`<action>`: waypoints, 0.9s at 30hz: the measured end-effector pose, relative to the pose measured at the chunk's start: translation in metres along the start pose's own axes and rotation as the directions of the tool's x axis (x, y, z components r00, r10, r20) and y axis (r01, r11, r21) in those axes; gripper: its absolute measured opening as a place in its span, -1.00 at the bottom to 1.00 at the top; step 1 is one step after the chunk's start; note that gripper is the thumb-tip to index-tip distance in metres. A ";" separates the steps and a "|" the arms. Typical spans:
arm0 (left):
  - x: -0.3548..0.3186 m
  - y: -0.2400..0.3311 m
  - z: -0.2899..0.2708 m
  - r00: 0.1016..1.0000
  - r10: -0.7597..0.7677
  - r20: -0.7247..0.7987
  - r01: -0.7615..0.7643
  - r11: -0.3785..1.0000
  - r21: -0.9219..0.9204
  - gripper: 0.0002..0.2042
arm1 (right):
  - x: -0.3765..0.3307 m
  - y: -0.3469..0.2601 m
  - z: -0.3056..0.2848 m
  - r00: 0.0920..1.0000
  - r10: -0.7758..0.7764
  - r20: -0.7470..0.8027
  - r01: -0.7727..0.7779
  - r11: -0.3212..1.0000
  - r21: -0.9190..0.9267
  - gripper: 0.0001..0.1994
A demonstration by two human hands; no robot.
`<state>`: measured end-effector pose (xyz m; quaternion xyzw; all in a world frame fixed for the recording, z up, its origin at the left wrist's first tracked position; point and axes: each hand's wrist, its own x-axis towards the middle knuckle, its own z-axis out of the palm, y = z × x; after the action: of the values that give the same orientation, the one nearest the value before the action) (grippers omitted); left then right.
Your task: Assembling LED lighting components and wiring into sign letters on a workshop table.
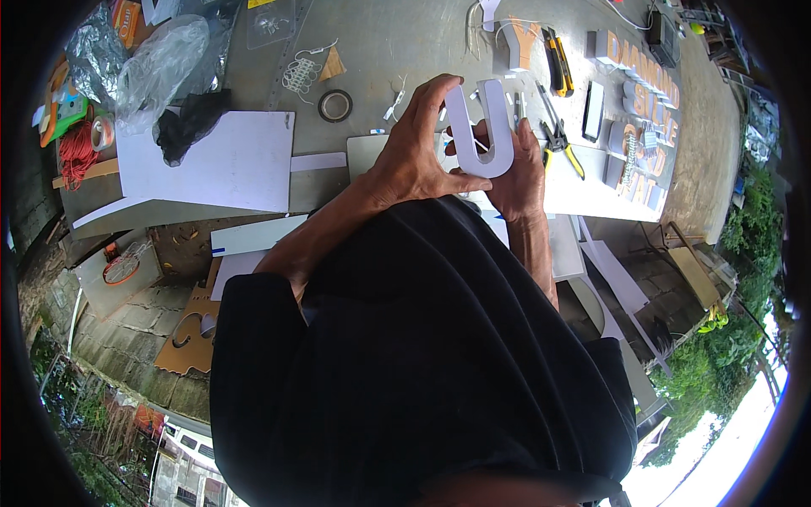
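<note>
Between both hands, just above the near side of the grey table (pixel 405 51), is a white U-shaped hollow letter (pixel 459 127) with raised side walls. My left hand (pixel 414 160) grips it from the left, fingers at the top of one leg and thumb at the bottom curve. Around its right side curls my right hand (pixel 519 182), the fingers partly hidden behind the letter. To the right lie yellow-and-black pliers (pixel 557 142) and a dark flat rectangle with a pale border (pixel 594 111). Beyond the hands sits another block letter (pixel 518 46) with an orange-brown face.
Rows of raised letters (pixel 642 93) stand at the right. Utility knives (pixel 558 63) lie farther back. A tape roll (pixel 335 106), a large white sheet (pixel 211 173), a clear plastic bag (pixel 169 68) and red cord (pixel 76 156) occupy the left. White strips (pixel 612 270) lie below the table edge.
</note>
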<state>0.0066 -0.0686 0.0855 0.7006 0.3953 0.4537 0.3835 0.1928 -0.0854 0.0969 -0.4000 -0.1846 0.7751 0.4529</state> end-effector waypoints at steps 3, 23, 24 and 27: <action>0.000 -0.001 -0.001 1.000 0.017 0.003 -0.017 0.999 0.042 0.21 | 0.000 0.001 -0.002 0.999 -0.013 0.034 0.014 1.000 -0.019 -0.31; 0.003 -0.002 -0.018 0.997 -0.072 0.041 0.073 0.997 -0.031 0.26 | -0.002 -0.004 0.008 0.997 -0.036 -0.071 0.033 0.999 -0.039 -0.15; 0.002 0.001 -0.019 0.993 -0.105 0.053 0.104 0.994 0.016 0.26 | -0.002 -0.003 0.008 0.997 -0.052 -0.063 0.049 0.997 -0.055 -0.15; 0.002 0.002 -0.015 0.958 -0.263 0.117 0.268 0.963 -0.027 0.20 | -0.002 -0.001 0.013 0.980 -0.154 -0.123 0.123 0.965 -0.230 -0.17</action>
<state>-0.0071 -0.0652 0.0924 0.6573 0.4538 0.3663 0.4774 0.1832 -0.0853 0.1063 -0.4872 -0.2650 0.6863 0.4706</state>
